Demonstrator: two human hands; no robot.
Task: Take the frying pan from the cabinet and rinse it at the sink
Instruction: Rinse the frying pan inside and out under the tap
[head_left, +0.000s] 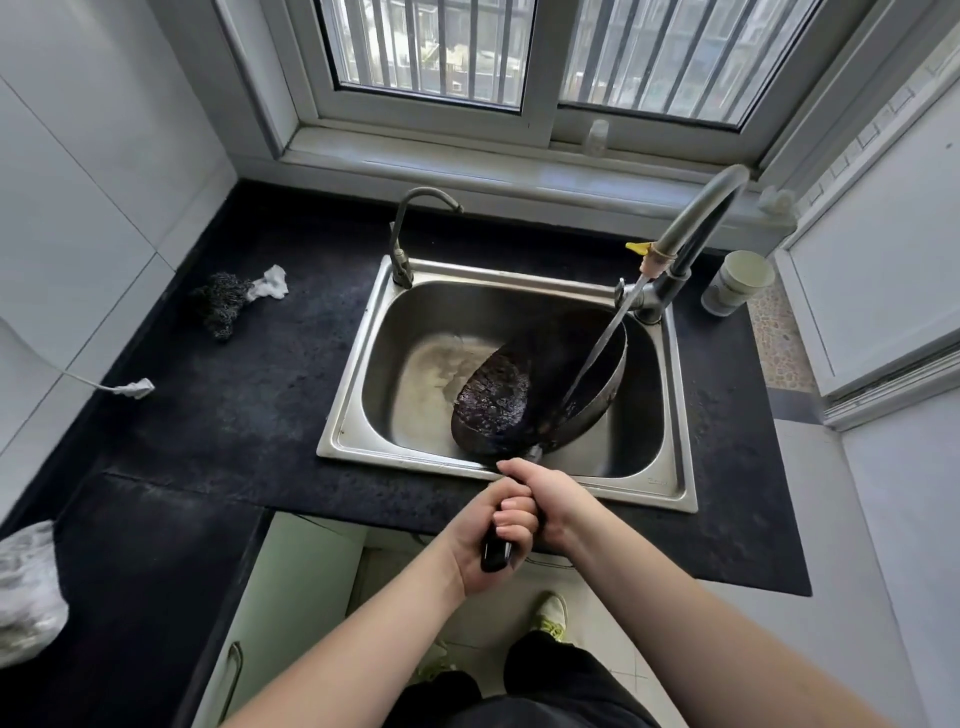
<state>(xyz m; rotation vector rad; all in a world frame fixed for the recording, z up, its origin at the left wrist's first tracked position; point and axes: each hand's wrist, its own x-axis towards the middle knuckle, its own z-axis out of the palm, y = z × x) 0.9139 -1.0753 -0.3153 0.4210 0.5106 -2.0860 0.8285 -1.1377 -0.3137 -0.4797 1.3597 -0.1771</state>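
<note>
The pan (540, 384) is held tilted inside the sink (363, 415), right of the basin's middle, its open side turned up and left. Its inner surface is dark and wet. A stream of water (602, 338) from the tap (691, 234) at the sink's back right corner lands on the pan's inner wall. Water is pooled on the basin floor left of the pan.

The pan's black handle (496, 556) runs out over the sink's front rim. The left hand (483, 540) is clenched around the handle's lower end. The right hand (545, 499) is wrapped around the handle just above it, touching the left, close to the front rim.

A second, thinner tap (410, 234) stands at the sink's back left corner.

On the black tabletop (234, 405), left of the sink toward the back edge, a steel scourer (221, 304) lies touching a white cloth (270, 283). A white plug (135, 388) on a cord lies near the left edge. A white tub (737, 283) stands at the back right, just beside the tap base. A bag (28, 592) rests at the front left corner.

Below the front edge, a cabinet door (249, 613) stands open.
</note>
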